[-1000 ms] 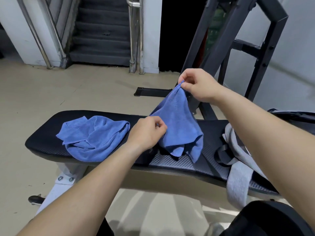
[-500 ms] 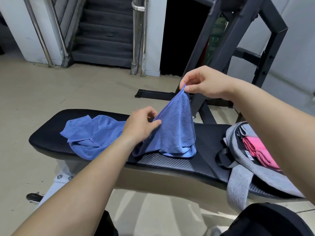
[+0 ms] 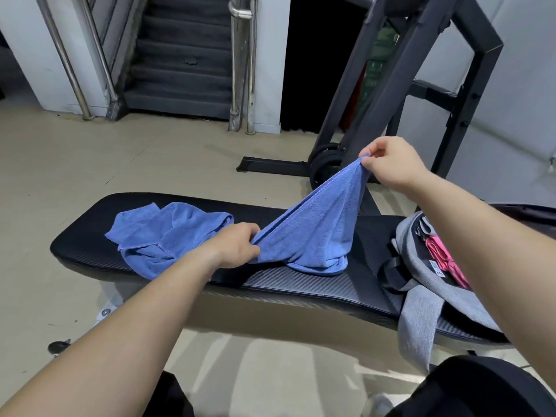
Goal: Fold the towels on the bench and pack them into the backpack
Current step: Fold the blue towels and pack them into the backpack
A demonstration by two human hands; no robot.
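**Edge pulled taut**

Fingers (image 3: 371, 153) pinch both ends: right hand (image 3: 391, 167) holds a corner high, left hand (image 3: 231, 248) the edge low, probably squaring the blue towel (image 3: 316, 233) for folding. Its bulk sags on the counter (image 3: 301, 287), between second towel (image 3: 168, 233) and open backpack (image 3: 421, 266).

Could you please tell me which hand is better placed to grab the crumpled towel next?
Probably left. The left hand, pinching the held towel low, sits right beside the crumpled towel; the right hand is raised toward the backpack end.
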